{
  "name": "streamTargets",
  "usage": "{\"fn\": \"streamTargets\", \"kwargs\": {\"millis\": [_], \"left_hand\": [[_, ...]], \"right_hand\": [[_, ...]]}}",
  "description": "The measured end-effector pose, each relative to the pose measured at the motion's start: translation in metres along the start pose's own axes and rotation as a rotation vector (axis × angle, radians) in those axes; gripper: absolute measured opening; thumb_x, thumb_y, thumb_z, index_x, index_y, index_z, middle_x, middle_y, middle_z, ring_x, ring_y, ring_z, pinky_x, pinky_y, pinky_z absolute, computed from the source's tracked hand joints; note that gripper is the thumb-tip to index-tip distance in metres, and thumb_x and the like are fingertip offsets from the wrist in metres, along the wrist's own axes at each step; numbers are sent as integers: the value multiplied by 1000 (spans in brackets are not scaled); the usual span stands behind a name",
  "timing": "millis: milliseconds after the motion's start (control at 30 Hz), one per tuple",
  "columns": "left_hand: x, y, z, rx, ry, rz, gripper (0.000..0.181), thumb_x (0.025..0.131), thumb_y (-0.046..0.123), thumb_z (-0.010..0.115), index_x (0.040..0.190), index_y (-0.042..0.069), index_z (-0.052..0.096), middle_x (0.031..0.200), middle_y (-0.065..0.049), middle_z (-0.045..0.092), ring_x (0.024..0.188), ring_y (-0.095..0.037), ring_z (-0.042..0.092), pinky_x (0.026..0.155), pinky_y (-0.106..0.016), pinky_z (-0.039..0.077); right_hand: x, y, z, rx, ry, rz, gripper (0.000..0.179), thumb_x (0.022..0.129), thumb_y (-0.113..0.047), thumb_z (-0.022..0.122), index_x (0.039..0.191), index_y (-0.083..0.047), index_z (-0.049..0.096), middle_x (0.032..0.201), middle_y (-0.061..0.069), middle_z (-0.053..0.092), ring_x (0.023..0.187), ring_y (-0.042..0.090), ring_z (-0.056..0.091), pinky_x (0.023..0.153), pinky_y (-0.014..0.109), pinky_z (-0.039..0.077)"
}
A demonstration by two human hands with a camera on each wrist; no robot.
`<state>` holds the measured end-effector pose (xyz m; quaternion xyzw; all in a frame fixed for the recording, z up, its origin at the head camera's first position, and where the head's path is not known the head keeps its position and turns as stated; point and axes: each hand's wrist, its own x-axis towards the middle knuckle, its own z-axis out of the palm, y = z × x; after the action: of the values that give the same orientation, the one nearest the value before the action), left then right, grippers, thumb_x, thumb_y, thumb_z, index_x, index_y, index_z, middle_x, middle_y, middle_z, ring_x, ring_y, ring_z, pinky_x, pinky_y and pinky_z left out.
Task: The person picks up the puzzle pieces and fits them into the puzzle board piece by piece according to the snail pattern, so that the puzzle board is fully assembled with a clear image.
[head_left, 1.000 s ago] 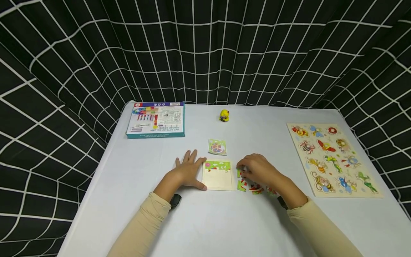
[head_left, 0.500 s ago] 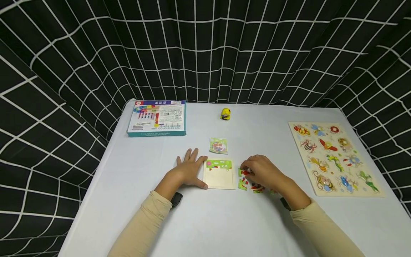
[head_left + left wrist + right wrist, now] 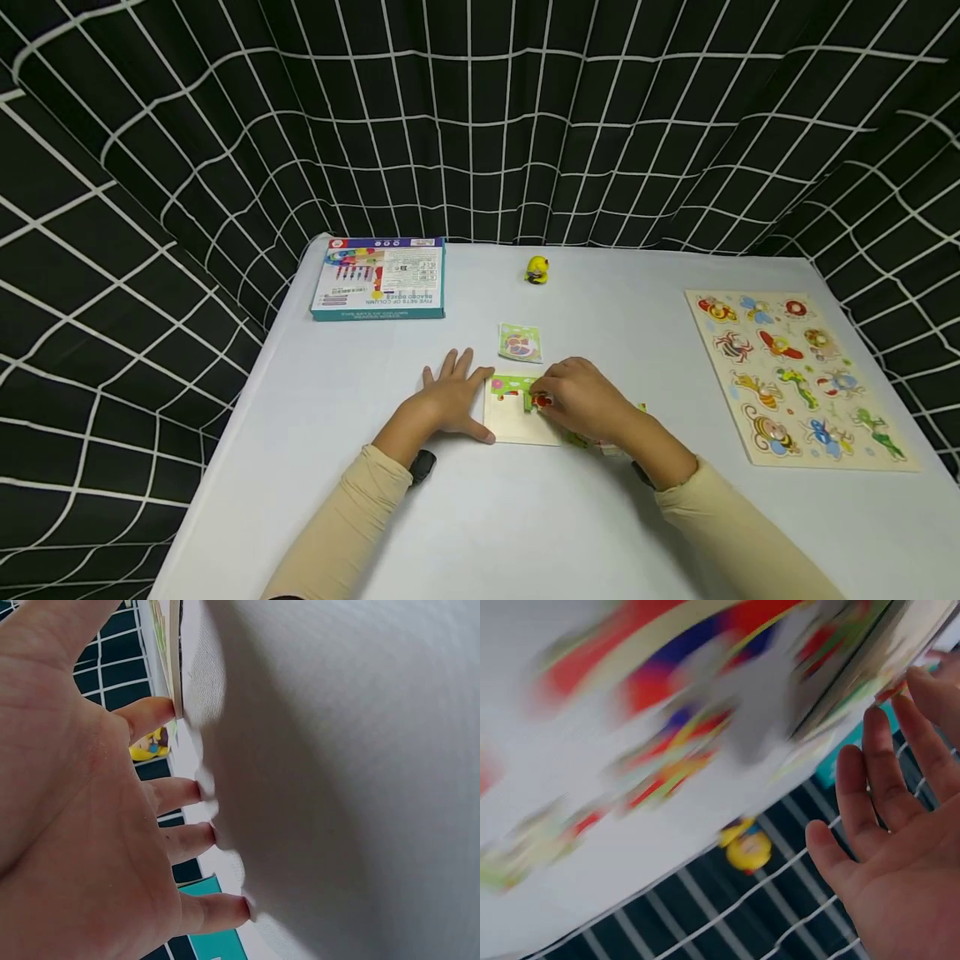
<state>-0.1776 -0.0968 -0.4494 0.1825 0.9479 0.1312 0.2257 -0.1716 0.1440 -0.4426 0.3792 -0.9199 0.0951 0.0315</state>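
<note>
A square wooden puzzle board lies on the white table, with green pieces along its far edge. My left hand rests with fingers spread, thumb and forefinger at the board's left edge; in the left wrist view its fingertips touch the tabletop. Over the board's right part, my right hand pinches a red and green jigsaw piece between thumb and fingers. Loose jigsaw pieces, blurred in the right wrist view, lie right of the board, partly hidden under that hand in the head view.
Beyond the board lies a small picture card. A yellow toy figure stands farther back. At the far left is a flat teal-edged box; a large insect puzzle board lies at right. A gridded black curtain surrounds the table.
My right hand has picked up a jigsaw piece from the loose ones and moved left with it over the board. The left hand keeps its place at the board's edge.
</note>
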Motion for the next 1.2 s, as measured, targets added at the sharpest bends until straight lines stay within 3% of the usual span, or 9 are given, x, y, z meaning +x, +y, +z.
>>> {"fn": "streamTargets", "kwargs": {"millis": [267, 1033, 1200], "left_hand": [[2, 0, 2, 19, -22, -7, 110, 65, 62, 81, 153, 24, 27, 163, -16, 2, 148, -41, -3, 108, -73, 12], [4, 2, 1, 39, -20, -9, 110, 65, 63, 81, 154, 25, 27, 163, -16, 2, 149, -40, -3, 109, -72, 12], [4, 0, 2, 30, -22, -16, 110, 65, 62, 81, 153, 25, 27, 163, -16, 1, 149, -40, -3, 109, -72, 12]], "right_hand": [[22, -26, 13, -6, -6, -71, 26, 79, -15, 79, 105, -16, 75, 100, 1, 70, 100, 22, 61, 101, 45, 42], [24, -33, 22, -73, -4, 18, 23, 83, -19, 77, 105, -19, 75, 104, -1, 70, 106, 23, 58, 104, 48, 38], [22, -34, 15, -17, -16, 21, 27, 81, -16, 77, 108, -16, 74, 106, 0, 72, 109, 22, 62, 105, 53, 37]]}}
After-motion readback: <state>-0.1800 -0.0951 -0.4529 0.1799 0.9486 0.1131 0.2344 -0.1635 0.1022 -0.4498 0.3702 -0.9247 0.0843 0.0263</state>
